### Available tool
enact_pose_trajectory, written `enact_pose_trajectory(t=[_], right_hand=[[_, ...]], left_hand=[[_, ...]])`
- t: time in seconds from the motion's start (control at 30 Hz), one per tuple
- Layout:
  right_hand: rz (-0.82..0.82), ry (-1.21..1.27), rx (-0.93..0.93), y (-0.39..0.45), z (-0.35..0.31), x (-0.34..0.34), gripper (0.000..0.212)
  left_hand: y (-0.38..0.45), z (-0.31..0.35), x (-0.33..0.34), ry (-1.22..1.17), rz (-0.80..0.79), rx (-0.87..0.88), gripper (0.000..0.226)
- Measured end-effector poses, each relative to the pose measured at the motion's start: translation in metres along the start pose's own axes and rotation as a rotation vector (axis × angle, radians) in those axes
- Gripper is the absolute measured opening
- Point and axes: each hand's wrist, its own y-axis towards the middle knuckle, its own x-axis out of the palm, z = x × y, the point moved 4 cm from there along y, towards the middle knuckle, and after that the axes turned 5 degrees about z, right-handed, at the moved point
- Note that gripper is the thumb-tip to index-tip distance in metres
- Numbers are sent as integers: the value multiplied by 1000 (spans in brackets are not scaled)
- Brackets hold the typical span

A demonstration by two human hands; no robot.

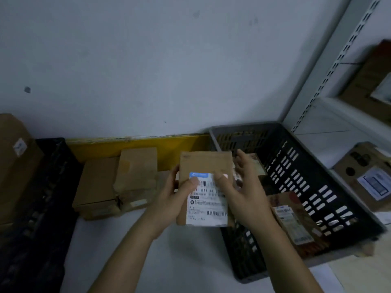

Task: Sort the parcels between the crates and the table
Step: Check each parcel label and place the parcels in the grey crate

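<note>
Both hands are up over the counter [131, 246], and between them sits a flat brown parcel [206, 163] with a white shipping label [208, 205] facing the camera. The left hand [171, 199] grips its left edge, thumb pressed on the label's upper corner, the other fingers curled behind out of sight. The right hand [247, 195] has its thumb down on the label's top edge, while its fingers [243, 163] stand straight and spread just off the parcel's right side; whether they touch the card is hard to tell. The parcel hangs above the near-left corner of the grey crate [300, 166], which is on the right of the counter and holds more labelled parcels, one long one [296, 225] leaning along its near side. To the left, a cluster of brown boxes [114, 182] rests on the counter against a yellow board [137, 146]. Further left is a black crate [42, 197] with a big box [12, 161] beside it. On the right, a metal shelf [330, 115] carries cartons [368, 176]
</note>
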Motion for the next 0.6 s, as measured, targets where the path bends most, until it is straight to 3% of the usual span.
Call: enact_pose_trajectory(t=[0.1, 0.3, 0.47, 0.6], right_hand=[[-25, 78, 36, -11, 8, -7, 51], [-179, 75, 196, -4, 35, -59, 77], [-158, 64, 211, 22, 57, -105, 69], [-12, 20, 200, 75, 94, -158, 52]], left_hand=[[17, -5, 18, 35, 47, 10, 76], [36, -7, 66, 42, 18, -19, 75], [50, 4, 112, 109, -44, 14, 49], [72, 0, 131, 503, 117, 162, 70]])
